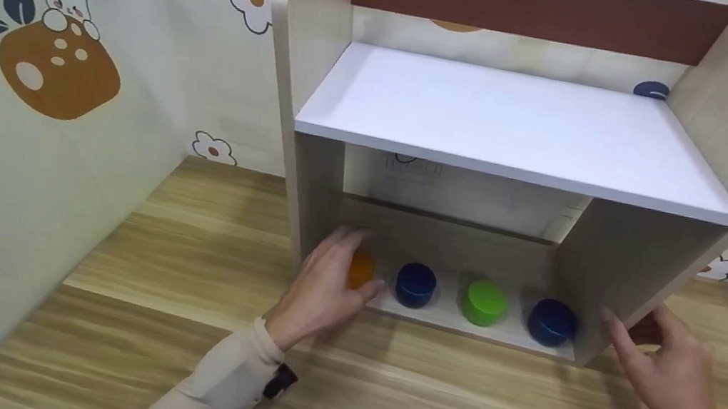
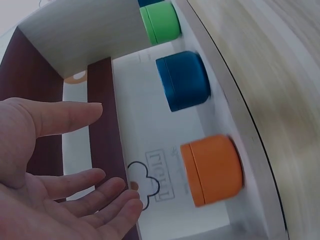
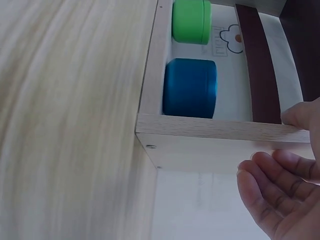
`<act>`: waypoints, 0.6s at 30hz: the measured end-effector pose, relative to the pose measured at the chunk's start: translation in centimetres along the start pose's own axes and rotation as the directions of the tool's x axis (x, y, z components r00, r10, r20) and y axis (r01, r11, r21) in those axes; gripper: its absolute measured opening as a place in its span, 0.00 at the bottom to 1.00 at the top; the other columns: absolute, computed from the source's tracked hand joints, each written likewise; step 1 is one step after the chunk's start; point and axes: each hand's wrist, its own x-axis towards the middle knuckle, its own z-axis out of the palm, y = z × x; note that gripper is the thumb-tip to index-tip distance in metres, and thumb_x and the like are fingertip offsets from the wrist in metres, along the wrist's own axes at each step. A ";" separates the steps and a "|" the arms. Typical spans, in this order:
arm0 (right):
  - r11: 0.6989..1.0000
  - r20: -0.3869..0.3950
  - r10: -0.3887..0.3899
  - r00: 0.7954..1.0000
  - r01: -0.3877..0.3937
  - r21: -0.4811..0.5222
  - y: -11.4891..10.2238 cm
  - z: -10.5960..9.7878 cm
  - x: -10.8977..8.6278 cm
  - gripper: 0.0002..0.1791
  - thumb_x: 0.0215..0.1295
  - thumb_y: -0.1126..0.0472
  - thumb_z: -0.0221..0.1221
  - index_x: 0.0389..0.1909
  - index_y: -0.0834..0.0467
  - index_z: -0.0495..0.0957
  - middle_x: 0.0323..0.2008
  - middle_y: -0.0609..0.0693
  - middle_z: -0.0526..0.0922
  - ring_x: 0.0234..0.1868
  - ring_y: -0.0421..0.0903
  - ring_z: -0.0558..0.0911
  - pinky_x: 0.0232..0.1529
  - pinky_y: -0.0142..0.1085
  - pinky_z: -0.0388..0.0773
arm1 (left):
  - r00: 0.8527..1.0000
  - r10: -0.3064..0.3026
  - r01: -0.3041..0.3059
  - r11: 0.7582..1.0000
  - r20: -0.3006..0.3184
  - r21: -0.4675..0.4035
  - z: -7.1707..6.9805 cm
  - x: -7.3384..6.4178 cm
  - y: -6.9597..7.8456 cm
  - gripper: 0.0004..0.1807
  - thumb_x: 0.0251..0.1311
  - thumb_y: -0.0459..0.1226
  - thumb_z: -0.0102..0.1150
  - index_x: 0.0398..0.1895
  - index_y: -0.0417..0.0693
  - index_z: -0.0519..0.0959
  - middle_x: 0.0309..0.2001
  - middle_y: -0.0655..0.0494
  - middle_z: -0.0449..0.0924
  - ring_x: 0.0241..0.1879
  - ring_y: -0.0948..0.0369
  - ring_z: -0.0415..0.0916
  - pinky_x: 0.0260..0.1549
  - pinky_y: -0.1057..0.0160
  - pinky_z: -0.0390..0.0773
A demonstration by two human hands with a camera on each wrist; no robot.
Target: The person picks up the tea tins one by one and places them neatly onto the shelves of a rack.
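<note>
A small wooden shelf (image 1: 527, 124) with a white middle board stands on the table. In its lower compartment sit an orange jar (image 2: 212, 170), a blue jar (image 1: 415, 286), a green jar (image 1: 485, 303) and another blue jar (image 1: 552, 323), in a row from left to right. My left hand (image 1: 325, 287) is beside the orange jar at the left end; in the left wrist view its fingers are spread and loose, apart from the jar. With my right hand (image 1: 674, 373) I hold the front edge of the right side panel (image 3: 215, 127), thumb on one side, fingers on the outer side.
The wood-grain table (image 1: 184, 344) stretches in front of the shelf and to its left. Behind and to the left is a wall (image 1: 164, 45) printed with flowers and a rabbit on an orange fruit. A reddish-brown board (image 1: 545, 6) crosses the shelf's upper back.
</note>
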 end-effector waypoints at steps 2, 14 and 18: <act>1.000 -0.017 -0.014 1.000 0.014 0.009 -0.1 -0.1 0.1 0.14 0.56 0.65 0.73 0.41 0.65 0.82 0.30 0.57 0.86 0.26 0.24 0.76 0.30 0.16 0.72 | 1.000 0.014 -0.013 1.000 -0.011 0.006 -0.4 -0.2 -0.2 0.35 0.56 0.36 0.72 0.67 0.37 0.72 0.63 0.41 0.74 0.62 0.45 0.72 0.63 0.44 0.70; 1.000 -0.167 -0.005 0.986 0.010 0.028 -1.1 -1.1 0.3 0.16 0.50 0.63 0.76 0.35 0.66 0.81 0.31 0.25 0.77 0.28 0.21 0.75 0.35 0.14 0.69 | 0.999 -0.017 0.018 1.000 0.029 -0.022 -3.2 -0.6 -0.2 0.32 0.56 0.37 0.74 0.63 0.38 0.75 0.62 0.42 0.76 0.60 0.44 0.73 0.61 0.42 0.70; 0.999 -0.227 -0.007 0.974 0.015 0.037 -0.8 -1.4 0.2 0.13 0.64 0.61 0.64 0.40 0.70 0.80 0.35 0.20 0.75 0.33 0.19 0.73 0.41 0.16 0.64 | 0.998 0.022 -0.020 0.999 0.063 -0.036 -4.4 -0.8 0.1 0.29 0.57 0.38 0.74 0.62 0.39 0.77 0.58 0.46 0.79 0.58 0.49 0.75 0.60 0.48 0.72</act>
